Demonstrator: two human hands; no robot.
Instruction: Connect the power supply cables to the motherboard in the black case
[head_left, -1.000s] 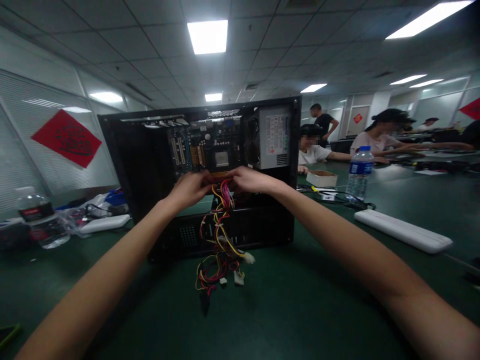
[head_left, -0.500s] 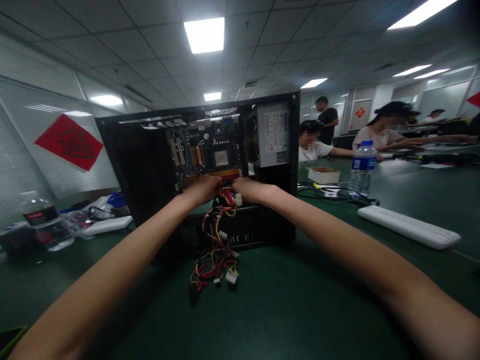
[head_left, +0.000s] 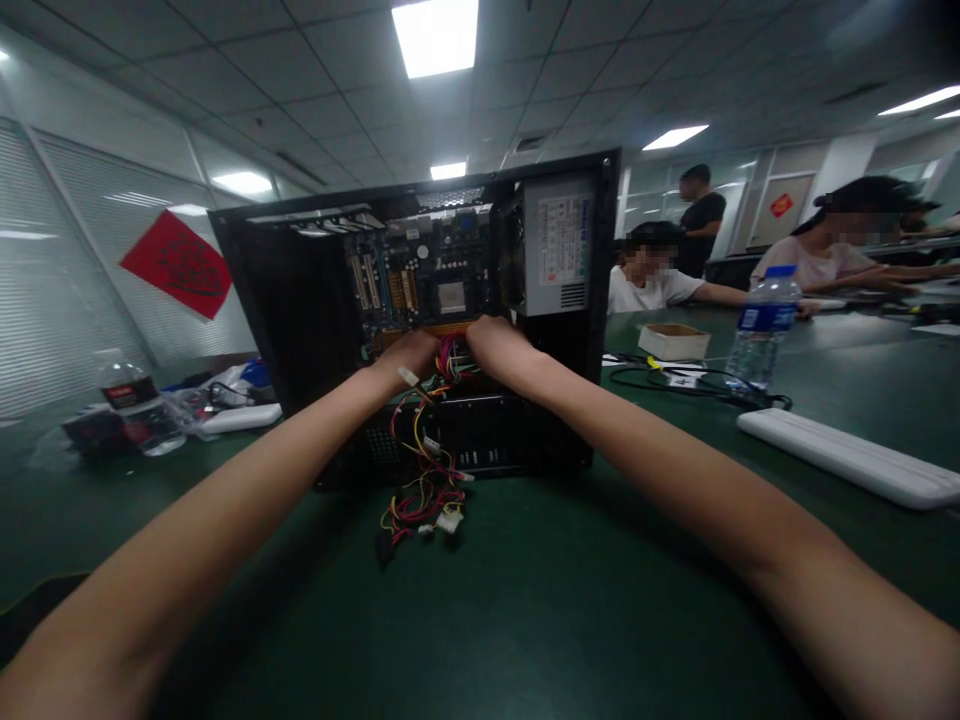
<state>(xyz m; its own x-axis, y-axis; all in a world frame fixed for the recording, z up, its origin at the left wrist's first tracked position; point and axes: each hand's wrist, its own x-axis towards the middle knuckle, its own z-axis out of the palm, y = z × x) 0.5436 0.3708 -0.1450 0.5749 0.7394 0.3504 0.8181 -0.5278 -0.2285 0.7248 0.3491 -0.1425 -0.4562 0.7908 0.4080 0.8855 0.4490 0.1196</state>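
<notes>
Several cable connectors (head_left: 450,521) lay on the green table (head_left: 480,620) at 12 o'clock, nearest the person. From these, a multicoloured wire bundle (head_left: 448,358) rose to between the hands. The left hand (head_left: 409,358) was at the bundle's 9 o'clock side and the right hand (head_left: 501,348) at its 3 o'clock side, both before the lower part of the motherboard (head_left: 427,275). Fingertips were hidden; the state of either grip, wide, narrow or holding a part, could not be determined. The open computer case (head_left: 525,435) stood at 12 o'clock, its power supply (head_left: 555,245) in the 1 o'clock corner. A white bar (head_left: 847,458) lay at 2 o'clock. Beyond it, a blue-capped bottle (head_left: 761,335) stood near an open box (head_left: 673,345) at 1 o'clock. Farther that way sat a co-worker (head_left: 649,292) in white.
</notes>
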